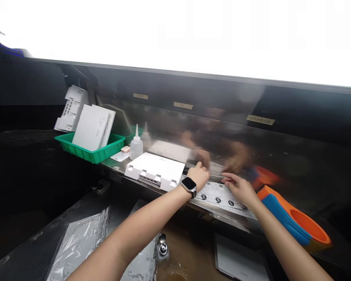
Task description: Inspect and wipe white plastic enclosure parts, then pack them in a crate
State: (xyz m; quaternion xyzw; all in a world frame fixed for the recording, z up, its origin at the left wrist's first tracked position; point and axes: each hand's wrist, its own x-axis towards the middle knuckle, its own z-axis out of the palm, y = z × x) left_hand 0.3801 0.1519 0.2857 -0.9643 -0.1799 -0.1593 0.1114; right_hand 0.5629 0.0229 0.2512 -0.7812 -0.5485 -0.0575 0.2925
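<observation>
Forward head view (angled down).

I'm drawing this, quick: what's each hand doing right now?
Left hand: curled; whether it holds anything can't be told.
Right hand: partly curled, perhaps pinching something thin.

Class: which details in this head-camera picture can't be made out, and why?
In the head view:
Left hand: any grip, hidden by its own back.
Middle tape label: writing too small, blurred.
Printed sheet: fine print too small.
Green tray: floor hidden behind its front wall.
Grey panel: lower end cut off by bottom edge.
</observation>
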